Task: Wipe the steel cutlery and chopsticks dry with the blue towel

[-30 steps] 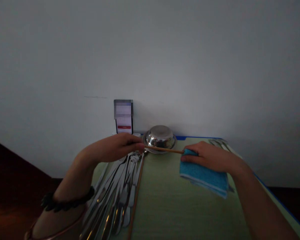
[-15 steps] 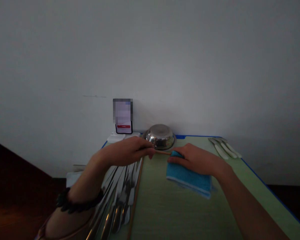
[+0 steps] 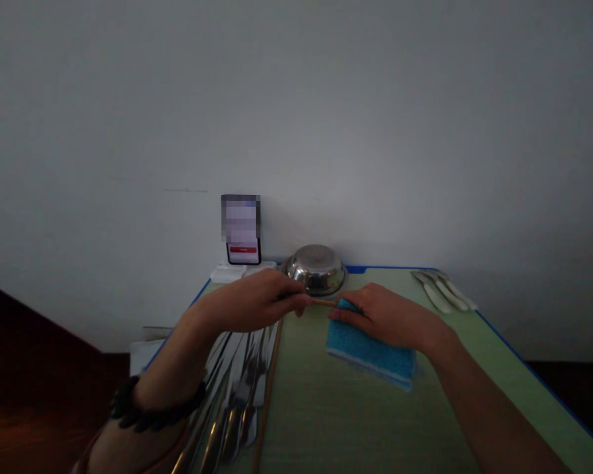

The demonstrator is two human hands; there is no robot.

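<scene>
My left hand (image 3: 269,299) is closed, its thumb and fingers pinching one end of a thin brown stick (image 3: 323,302). A folded blue cloth (image 3: 368,352) with a pale edge hangs from my right hand (image 3: 383,313). The fingers of that hand are closed on the cloth where it meets the stick's other end; how far the stick runs inside is hidden. Both hands are over the table, just in front of an upturned metal bowl (image 3: 316,266). Below my left forearm lie several knives and forks (image 3: 240,388), partly covered by the arm.
A phone (image 3: 244,230) stands upright on a white base (image 3: 227,273) near the wall. Several white-handled forks (image 3: 445,291) lie at the table's far right. A long thin wooden strip (image 3: 269,395) runs beside the cutlery on the green tabletop (image 3: 356,428).
The cloth and my right hand have shifted very slightly left. My left hand has moved a little to the right, and both grips stay the same.
</scene>
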